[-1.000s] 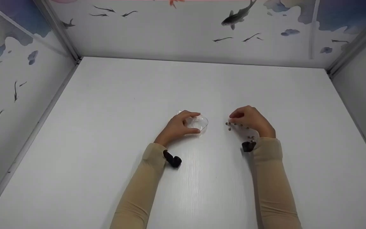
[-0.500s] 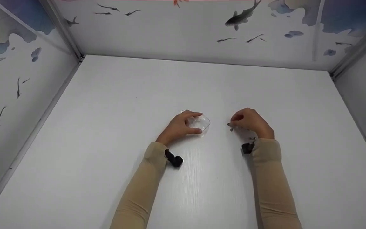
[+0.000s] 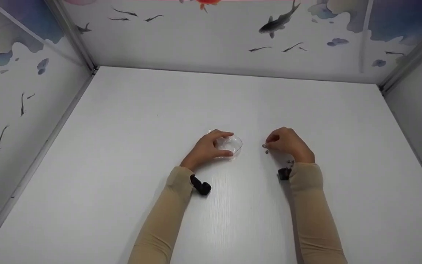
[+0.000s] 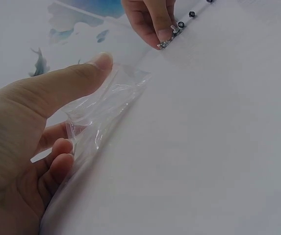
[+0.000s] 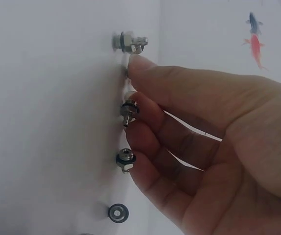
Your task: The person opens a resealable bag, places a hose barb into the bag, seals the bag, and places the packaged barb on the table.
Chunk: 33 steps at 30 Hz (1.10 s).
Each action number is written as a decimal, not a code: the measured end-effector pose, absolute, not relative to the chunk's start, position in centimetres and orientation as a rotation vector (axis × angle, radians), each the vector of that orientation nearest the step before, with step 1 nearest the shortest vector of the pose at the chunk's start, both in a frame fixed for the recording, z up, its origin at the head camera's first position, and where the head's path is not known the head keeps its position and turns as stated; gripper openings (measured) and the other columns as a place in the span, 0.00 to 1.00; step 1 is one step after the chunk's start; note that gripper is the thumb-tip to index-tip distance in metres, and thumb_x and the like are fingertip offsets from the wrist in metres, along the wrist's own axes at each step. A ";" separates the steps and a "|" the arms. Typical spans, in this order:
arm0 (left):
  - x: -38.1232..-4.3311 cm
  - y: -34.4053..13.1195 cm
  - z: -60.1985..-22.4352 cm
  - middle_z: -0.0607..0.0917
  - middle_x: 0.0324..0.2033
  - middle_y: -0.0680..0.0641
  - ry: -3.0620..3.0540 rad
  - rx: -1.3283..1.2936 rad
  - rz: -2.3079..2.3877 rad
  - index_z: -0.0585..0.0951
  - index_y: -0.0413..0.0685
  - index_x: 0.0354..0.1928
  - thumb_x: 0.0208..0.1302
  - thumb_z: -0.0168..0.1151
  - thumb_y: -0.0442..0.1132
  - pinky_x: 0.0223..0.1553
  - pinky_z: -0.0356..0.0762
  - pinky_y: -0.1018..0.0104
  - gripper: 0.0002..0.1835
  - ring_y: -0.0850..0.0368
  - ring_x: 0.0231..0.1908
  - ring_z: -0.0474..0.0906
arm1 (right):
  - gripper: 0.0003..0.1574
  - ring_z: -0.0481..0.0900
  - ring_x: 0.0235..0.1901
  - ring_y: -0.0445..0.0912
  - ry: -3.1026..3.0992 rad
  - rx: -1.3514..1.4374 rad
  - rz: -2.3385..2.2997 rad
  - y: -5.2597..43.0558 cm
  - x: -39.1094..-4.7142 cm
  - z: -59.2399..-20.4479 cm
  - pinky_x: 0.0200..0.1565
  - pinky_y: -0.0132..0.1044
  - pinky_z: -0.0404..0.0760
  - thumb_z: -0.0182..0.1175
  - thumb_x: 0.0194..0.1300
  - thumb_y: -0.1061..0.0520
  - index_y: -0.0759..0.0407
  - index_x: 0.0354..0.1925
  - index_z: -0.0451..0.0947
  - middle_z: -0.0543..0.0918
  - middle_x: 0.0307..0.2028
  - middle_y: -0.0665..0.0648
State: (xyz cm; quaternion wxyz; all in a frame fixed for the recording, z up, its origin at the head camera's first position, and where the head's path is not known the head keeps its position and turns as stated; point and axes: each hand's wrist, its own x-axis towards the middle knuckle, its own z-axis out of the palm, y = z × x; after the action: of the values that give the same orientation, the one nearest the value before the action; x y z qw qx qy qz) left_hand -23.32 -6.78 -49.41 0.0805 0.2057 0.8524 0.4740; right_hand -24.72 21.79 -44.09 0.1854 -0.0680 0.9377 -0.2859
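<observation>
Right hand (image 3: 288,144) shifted over ridged metal fittings (image 5: 126,159), crinkled clear plastic (image 4: 103,108)

Bag (image 3: 233,143): lies on the table (image 3: 152,106), left of the fittings (image 5: 125,159), between thumb and fingers of the left hand (image 3: 205,149). Fittings: lie right of the bag, some at the fingertips of the right hand (image 3: 286,142), some beside its wrist. Walls (image 3: 211,44): stand left, right and behind the table.

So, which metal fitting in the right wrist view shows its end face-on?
The lowest fully visible metal fitting; the three fittings plainly seen above it appear side-on or slanted.
</observation>
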 end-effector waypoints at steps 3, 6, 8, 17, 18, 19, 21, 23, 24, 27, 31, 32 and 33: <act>-23.4 -6.8 -49.2 0.78 0.53 0.57 2.553 0.620 1.409 0.75 0.64 0.62 0.50 0.74 0.54 0.44 0.69 0.66 0.35 0.58 0.40 0.68 | 0.11 0.74 0.42 0.51 2.651 -0.191 -0.801 21.7 -24.9 -44.0 0.43 0.41 0.73 0.62 0.63 0.56 0.61 0.42 0.83 0.82 0.43 0.60; -23.2 -6.8 -49.4 0.78 0.53 0.57 2.549 0.621 1.410 0.76 0.64 0.62 0.50 0.74 0.53 0.45 0.70 0.66 0.35 0.59 0.41 0.69 | 0.11 0.74 0.42 0.51 2.649 -0.188 -0.805 21.6 -24.7 -44.2 0.44 0.42 0.73 0.61 0.63 0.57 0.61 0.42 0.83 0.81 0.44 0.61; -23.1 -6.8 -49.5 0.78 0.53 0.57 2.549 0.619 1.412 0.76 0.63 0.62 0.49 0.74 0.53 0.45 0.70 0.67 0.35 0.59 0.41 0.69 | 0.11 0.74 0.43 0.52 2.646 -0.190 -0.804 21.7 -24.6 -44.3 0.44 0.42 0.74 0.60 0.64 0.57 0.61 0.42 0.83 0.80 0.45 0.61; -23.5 -6.8 -49.3 0.79 0.52 0.58 2.559 0.626 1.418 0.76 0.64 0.62 0.49 0.75 0.53 0.44 0.69 0.67 0.34 0.60 0.39 0.69 | 0.13 0.73 0.43 0.52 2.657 -0.222 -0.763 21.8 -25.0 -44.2 0.44 0.43 0.74 0.56 0.65 0.57 0.63 0.43 0.82 0.79 0.46 0.63; -23.5 -6.8 -49.3 0.79 0.52 0.58 2.560 0.631 1.416 0.76 0.64 0.62 0.49 0.75 0.53 0.44 0.69 0.67 0.34 0.60 0.39 0.69 | 0.13 0.73 0.43 0.52 2.656 -0.223 -0.762 21.8 -25.1 -44.2 0.44 0.43 0.74 0.56 0.65 0.57 0.63 0.43 0.82 0.79 0.46 0.63; -23.5 -6.8 -49.3 0.79 0.52 0.57 2.559 0.635 1.417 0.76 0.63 0.62 0.49 0.75 0.53 0.44 0.69 0.67 0.34 0.60 0.39 0.69 | 0.13 0.74 0.42 0.52 2.657 -0.224 -0.761 21.9 -25.1 -44.2 0.43 0.42 0.74 0.55 0.65 0.57 0.63 0.43 0.82 0.80 0.45 0.62; -23.5 -6.8 -49.3 0.78 0.53 0.58 2.557 0.629 1.420 0.76 0.64 0.62 0.49 0.74 0.53 0.45 0.70 0.67 0.34 0.60 0.40 0.69 | 0.14 0.74 0.41 0.51 2.652 -0.212 -0.763 21.9 -25.1 -44.0 0.42 0.41 0.74 0.54 0.65 0.57 0.62 0.43 0.82 0.80 0.45 0.61; -23.5 -6.9 -49.3 0.78 0.53 0.59 2.555 0.615 1.425 0.76 0.66 0.61 0.49 0.74 0.54 0.46 0.69 0.67 0.34 0.60 0.41 0.69 | 0.14 0.73 0.41 0.51 2.642 -0.183 -0.772 21.8 -25.1 -43.9 0.41 0.40 0.73 0.54 0.64 0.56 0.61 0.42 0.81 0.80 0.44 0.60; -23.5 -6.9 -49.3 0.78 0.53 0.59 2.555 0.607 1.426 0.76 0.66 0.61 0.49 0.74 0.54 0.46 0.69 0.66 0.34 0.60 0.42 0.68 | 0.14 0.73 0.40 0.51 2.637 -0.169 -0.773 21.8 -25.1 -43.8 0.41 0.40 0.73 0.54 0.64 0.56 0.60 0.42 0.81 0.80 0.43 0.60; -23.5 -6.9 -49.3 0.78 0.52 0.60 2.550 0.584 1.427 0.76 0.68 0.61 0.48 0.74 0.55 0.46 0.69 0.66 0.34 0.60 0.42 0.68 | 0.13 0.73 0.40 0.50 2.625 -0.140 -0.775 21.7 -25.1 -43.9 0.39 0.39 0.73 0.53 0.65 0.56 0.60 0.43 0.80 0.79 0.43 0.59; -23.5 -6.9 -49.4 0.78 0.52 0.59 2.548 0.598 1.427 0.76 0.66 0.61 0.48 0.75 0.54 0.45 0.68 0.67 0.35 0.60 0.41 0.68 | 0.14 0.73 0.39 0.50 2.632 -0.151 -0.779 21.7 -25.1 -44.0 0.39 0.38 0.73 0.54 0.66 0.55 0.62 0.45 0.80 0.79 0.43 0.60; -23.5 -6.9 -49.4 0.79 0.52 0.59 2.546 0.599 1.431 0.76 0.65 0.61 0.48 0.75 0.54 0.45 0.68 0.67 0.35 0.60 0.41 0.68 | 0.15 0.73 0.39 0.50 2.634 -0.153 -0.782 21.7 -25.1 -44.0 0.39 0.38 0.73 0.54 0.67 0.55 0.62 0.45 0.80 0.79 0.43 0.60; -23.5 -6.9 -49.4 0.79 0.53 0.59 2.545 0.600 1.432 0.76 0.65 0.61 0.48 0.75 0.54 0.45 0.68 0.67 0.34 0.60 0.41 0.68 | 0.15 0.73 0.40 0.50 2.634 -0.151 -0.790 21.7 -25.1 -44.0 0.40 0.38 0.73 0.54 0.67 0.55 0.62 0.46 0.79 0.80 0.43 0.60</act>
State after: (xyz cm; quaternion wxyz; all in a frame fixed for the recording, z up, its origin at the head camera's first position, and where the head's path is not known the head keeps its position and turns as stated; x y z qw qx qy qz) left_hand -23.47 -6.86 -49.42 0.0803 0.2005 0.8510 0.4787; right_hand -25.14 21.74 -44.01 0.1925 -0.0538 0.9385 -0.2815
